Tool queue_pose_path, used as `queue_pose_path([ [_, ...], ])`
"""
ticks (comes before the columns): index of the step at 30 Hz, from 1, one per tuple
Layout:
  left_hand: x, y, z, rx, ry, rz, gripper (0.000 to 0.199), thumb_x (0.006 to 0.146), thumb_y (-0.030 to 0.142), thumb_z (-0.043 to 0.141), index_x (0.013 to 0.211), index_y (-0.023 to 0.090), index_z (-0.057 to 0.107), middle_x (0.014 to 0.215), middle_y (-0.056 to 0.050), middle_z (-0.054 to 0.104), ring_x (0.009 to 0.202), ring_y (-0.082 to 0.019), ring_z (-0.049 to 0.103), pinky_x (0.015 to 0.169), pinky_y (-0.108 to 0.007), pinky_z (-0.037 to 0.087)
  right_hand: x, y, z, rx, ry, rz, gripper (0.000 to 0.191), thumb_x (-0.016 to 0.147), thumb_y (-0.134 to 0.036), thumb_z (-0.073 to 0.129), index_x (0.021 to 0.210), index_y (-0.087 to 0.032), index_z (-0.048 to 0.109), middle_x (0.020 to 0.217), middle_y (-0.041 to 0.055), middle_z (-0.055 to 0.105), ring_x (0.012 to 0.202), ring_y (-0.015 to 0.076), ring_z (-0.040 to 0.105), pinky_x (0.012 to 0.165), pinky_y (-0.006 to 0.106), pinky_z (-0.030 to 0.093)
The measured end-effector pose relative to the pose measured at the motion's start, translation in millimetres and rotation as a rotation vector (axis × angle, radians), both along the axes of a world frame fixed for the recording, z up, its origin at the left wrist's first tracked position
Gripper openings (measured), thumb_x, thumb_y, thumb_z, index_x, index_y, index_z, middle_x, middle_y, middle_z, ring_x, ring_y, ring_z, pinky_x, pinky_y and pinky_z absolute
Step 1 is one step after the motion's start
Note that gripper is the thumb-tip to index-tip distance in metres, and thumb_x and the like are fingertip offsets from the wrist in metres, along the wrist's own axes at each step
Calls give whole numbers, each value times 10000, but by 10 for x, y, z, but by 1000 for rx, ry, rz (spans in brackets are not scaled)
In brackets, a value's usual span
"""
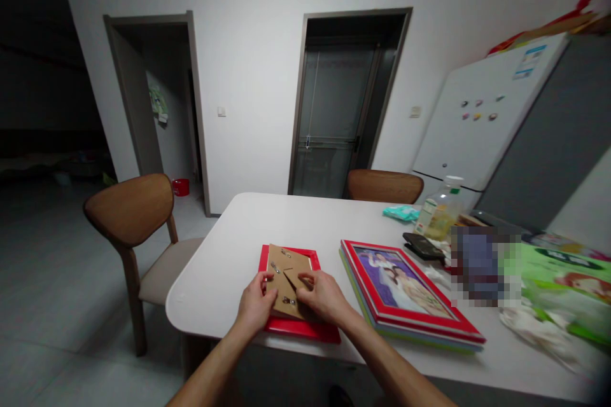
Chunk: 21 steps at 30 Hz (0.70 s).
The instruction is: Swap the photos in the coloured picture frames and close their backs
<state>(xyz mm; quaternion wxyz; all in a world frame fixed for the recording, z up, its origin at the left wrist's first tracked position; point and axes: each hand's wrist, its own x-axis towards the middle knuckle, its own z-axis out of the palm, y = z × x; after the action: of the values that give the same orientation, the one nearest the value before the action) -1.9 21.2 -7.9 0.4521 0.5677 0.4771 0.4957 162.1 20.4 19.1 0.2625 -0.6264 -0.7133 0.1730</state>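
Note:
A red picture frame lies on the table in front of me. Over it, slightly askew, rests its brown backing board, which bears small metal hangers and a dark slit near its middle. My left hand grips the left edge of the board, thumb on top. At the board's right side my right hand is closed, pinching what looks like a brown flap beside the slit. The right fingers partly hide that flap.
Right of my hands is a stack of picture frames, a red one with a photo on top. Beyond stand a bottle, a black object and green packaging. Wooden chairs are at the white table.

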Motion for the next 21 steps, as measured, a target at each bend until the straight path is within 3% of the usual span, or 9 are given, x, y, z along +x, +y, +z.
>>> queue_pose_path([
  [6, -5, -25, 5, -48, -134, 39, 193, 661, 231, 522, 832, 183, 448, 624, 45, 600, 575, -139, 604, 534, -239, 470, -56, -108, -97, 121, 53, 7, 370, 672, -299, 490, 992, -140, 584, 925, 76, 608, 854, 175, 538, 780, 252, 389],
  [10, -182, -15, 70, -70, -199, 71, 265, 656, 273, 558, 870, 170, 441, 583, 47, 595, 561, -145, 609, 521, -237, 468, 49, -67, -104, 215, 111, -34, 307, 741, -276, 420, 970, -158, 587, 963, 73, 591, 898, 170, 518, 810, 254, 374],
  [13, -365, 17, 114, -76, -211, 116, 286, 675, 282, 565, 907, 166, 444, 596, 35, 606, 556, -141, 608, 507, -223, 456, 172, -8, -162, 261, 1, -119, 309, 724, -226, 430, 971, -132, 590, 974, 94, 581, 929, 187, 494, 855, 267, 336],
  [17, -604, 67, 103, -89, -164, 186, 233, 713, 250, 536, 914, 176, 445, 576, 41, 602, 522, -131, 596, 484, -209, 439, 294, 27, -253, 200, -176, -204, 395, 685, -209, 457, 1052, -94, 547, 1033, 132, 554, 959, 216, 476, 866, 281, 311],
  [21, -806, 96, 52, -101, -41, 258, 188, 737, 202, 494, 916, 174, 442, 556, 38, 596, 493, -132, 586, 456, -201, 420, 347, 40, -242, 117, -283, -201, 437, 689, -178, 426, 1110, -87, 497, 965, 131, 590, 913, 213, 508, 828, 276, 325],
])
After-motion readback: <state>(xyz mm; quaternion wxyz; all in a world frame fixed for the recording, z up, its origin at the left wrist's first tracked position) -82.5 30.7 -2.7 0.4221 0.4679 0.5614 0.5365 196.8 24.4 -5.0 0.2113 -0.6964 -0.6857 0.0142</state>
